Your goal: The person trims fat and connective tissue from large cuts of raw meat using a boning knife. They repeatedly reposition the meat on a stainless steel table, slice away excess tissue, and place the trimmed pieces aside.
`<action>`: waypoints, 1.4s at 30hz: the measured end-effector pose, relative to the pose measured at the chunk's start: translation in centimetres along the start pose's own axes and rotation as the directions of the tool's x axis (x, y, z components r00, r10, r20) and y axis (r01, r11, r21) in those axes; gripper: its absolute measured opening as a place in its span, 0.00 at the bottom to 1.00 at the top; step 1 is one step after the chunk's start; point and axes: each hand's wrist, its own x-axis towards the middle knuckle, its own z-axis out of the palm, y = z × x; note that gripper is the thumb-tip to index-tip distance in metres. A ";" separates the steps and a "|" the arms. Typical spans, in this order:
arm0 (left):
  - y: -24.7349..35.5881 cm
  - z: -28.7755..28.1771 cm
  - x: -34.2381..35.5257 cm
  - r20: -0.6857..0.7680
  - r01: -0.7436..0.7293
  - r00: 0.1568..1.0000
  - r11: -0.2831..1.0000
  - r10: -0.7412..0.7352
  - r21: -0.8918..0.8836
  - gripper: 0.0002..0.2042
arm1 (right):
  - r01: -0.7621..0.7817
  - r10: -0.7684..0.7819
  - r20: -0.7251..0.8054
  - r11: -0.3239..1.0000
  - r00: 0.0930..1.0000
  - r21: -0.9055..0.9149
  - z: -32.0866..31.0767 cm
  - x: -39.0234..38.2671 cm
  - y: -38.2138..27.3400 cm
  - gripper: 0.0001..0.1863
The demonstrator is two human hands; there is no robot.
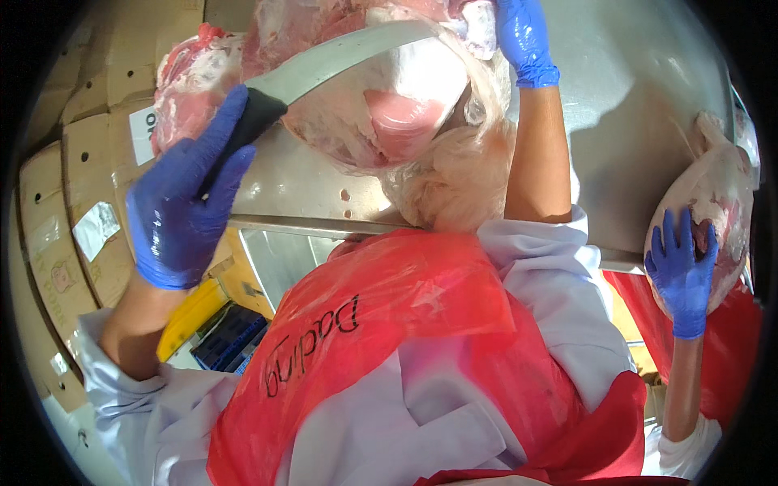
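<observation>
My left hand [182,202], in a blue glove, is closed round the black handle of a butcher's knife [340,58]. The long curved blade reaches right across a large piece of raw meat [356,130] with pale fat and pink flesh. At the meat's upper right, my right hand [525,40], also gloved in blue, is against a whitish joint end [479,28]; its fingers run out of view at the top edge. A loose sheet of pale fat or membrane [454,174] hangs from the meat over the metal table's near edge.
Another raw piece [190,93] lies left of the meat. Cardboard boxes [89,194] are stacked at the left. On the metal table [620,73], at right, a co-worker's blue-gloved hand [682,271] rests on a leg of meat [729,190]. Yellow and dark blue crates [231,332] stand below.
</observation>
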 end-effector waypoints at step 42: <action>-9.7 11.3 -2.5 -0.210 -0.181 0.959 0.981 0.192 0.073 0.28 | -0.257 0.266 -0.043 0.856 0.963 -0.448 2.3 -4.8 -11.2 0.32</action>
